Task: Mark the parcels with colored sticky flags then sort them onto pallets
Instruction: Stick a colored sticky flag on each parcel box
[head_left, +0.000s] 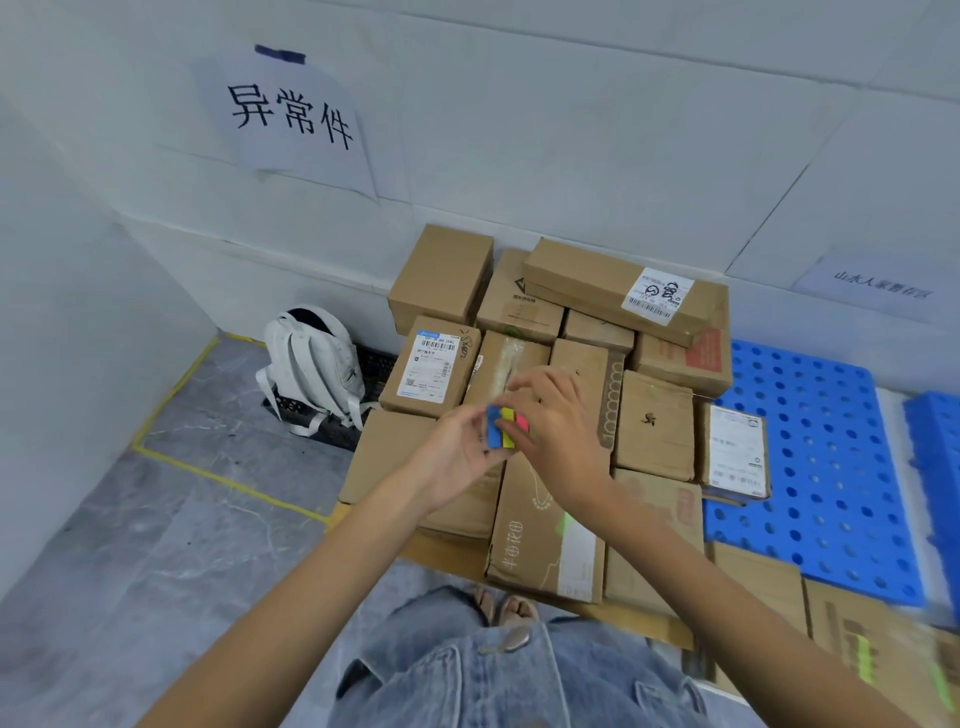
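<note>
Flags (508, 427) — blue, yellow, pink — sit gripped in left hand (457, 457); right hand (553, 415) pinches their pink edge above stacked parcels (652, 434).

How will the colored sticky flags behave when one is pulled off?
The pad of sticky flags is small and thin, pinched by the left hand, so probably light. A single flag likely comes off floppy and may cling to the right hand.

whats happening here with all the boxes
A person stands over a pile of brown cardboard parcels. The left hand holds a small pad of blue, yellow and pink sticky flags, and the right hand pinches its pink edge. One parcel nearby already carries a green flag; the blue perforated plastic pallet sits to the right.
</note>
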